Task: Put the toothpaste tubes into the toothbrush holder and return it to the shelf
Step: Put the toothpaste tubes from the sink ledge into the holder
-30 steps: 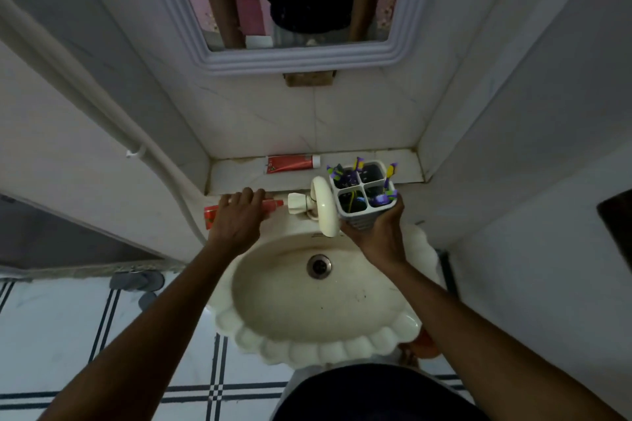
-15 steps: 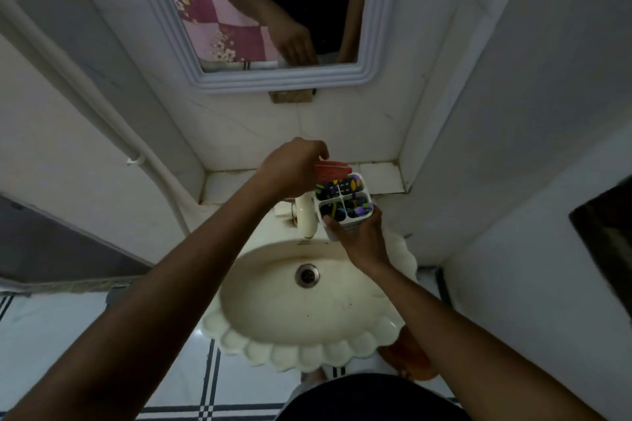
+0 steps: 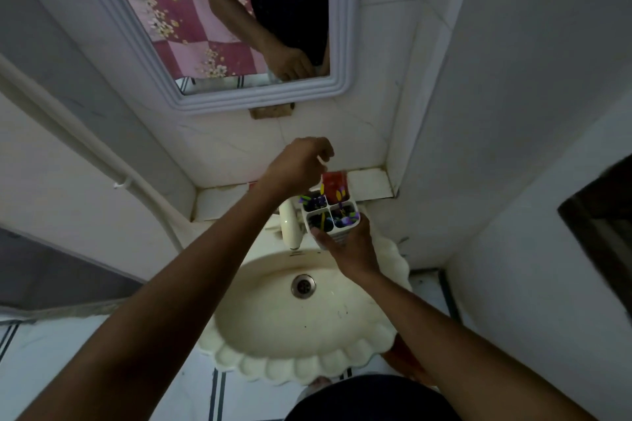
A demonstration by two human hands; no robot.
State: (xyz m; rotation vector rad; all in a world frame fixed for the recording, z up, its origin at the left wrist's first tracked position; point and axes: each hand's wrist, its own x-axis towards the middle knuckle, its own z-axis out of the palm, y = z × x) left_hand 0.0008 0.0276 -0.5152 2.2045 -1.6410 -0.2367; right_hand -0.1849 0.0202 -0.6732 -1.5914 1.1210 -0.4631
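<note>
My right hand (image 3: 350, 248) grips a white four-compartment toothbrush holder (image 3: 346, 230) from below, over the back of the sink. Purple and yellow toothbrush ends show in its cells. A red toothpaste tube (image 3: 335, 183) stands upright in the holder's far right compartment. My left hand (image 3: 297, 167) reaches over from the left and pinches the tube's top end. A sliver of a second red tube (image 3: 252, 185) shows on the tiled shelf (image 3: 371, 183), mostly hidden behind my left wrist.
A cream faucet (image 3: 290, 225) stands just left of the holder. Below it lies the scalloped cream sink (image 3: 273, 362) with its drain (image 3: 303, 285). A framed mirror (image 3: 260, 96) hangs above the shelf. Walls close in on both sides, with a pipe (image 3: 136, 184) on the left.
My left hand lifted a red tube from the sink's back rim, carried it right to the holder and lowered it into a far compartment. The holder stayed in my right hand.
</note>
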